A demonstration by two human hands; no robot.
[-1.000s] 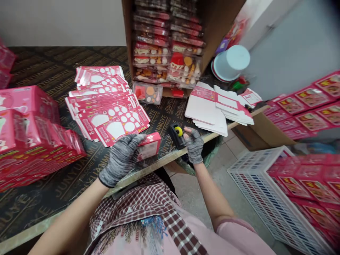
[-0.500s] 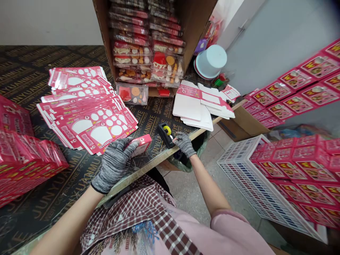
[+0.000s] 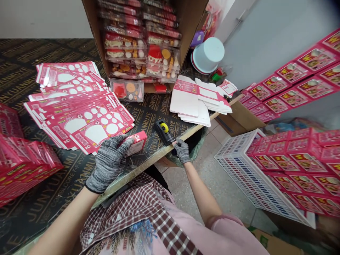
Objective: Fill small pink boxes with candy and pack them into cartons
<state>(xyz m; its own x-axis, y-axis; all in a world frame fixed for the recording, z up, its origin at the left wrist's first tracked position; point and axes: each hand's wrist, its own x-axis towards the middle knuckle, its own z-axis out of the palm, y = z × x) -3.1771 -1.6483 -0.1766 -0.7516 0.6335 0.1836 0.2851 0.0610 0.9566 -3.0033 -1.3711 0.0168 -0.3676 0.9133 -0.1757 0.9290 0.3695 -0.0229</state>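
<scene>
My left hand (image 3: pixel 107 161), in a grey knit glove, is wrapped round a small pink box (image 3: pixel 137 143) at the front edge of the table. Its thumb and fingers press on the box's left end. A black tape dispenser (image 3: pixel 164 132) with a yellow core stands to the right of the box. My right hand (image 3: pixel 181 150), gloved with bare fingertips, is at the dispenser's front end, thumb and finger pinched together. Whatever is between those fingertips is too small to make out; it lies where the tape comes off.
Flat pink cartons (image 3: pixel 87 124) lie fanned at left, beside stacked pink boxes (image 3: pixel 26 163). A carton (image 3: pixel 192 24) of blister packs stands behind. White-backed cartons (image 3: pixel 186 102) lie at right. A white basket (image 3: pixel 239 170) of pink boxes stands on the floor.
My right hand has drawn slightly down and toward me at the dispenser's front. My left hand still holds the pink box. The whole view has shifted a little.
</scene>
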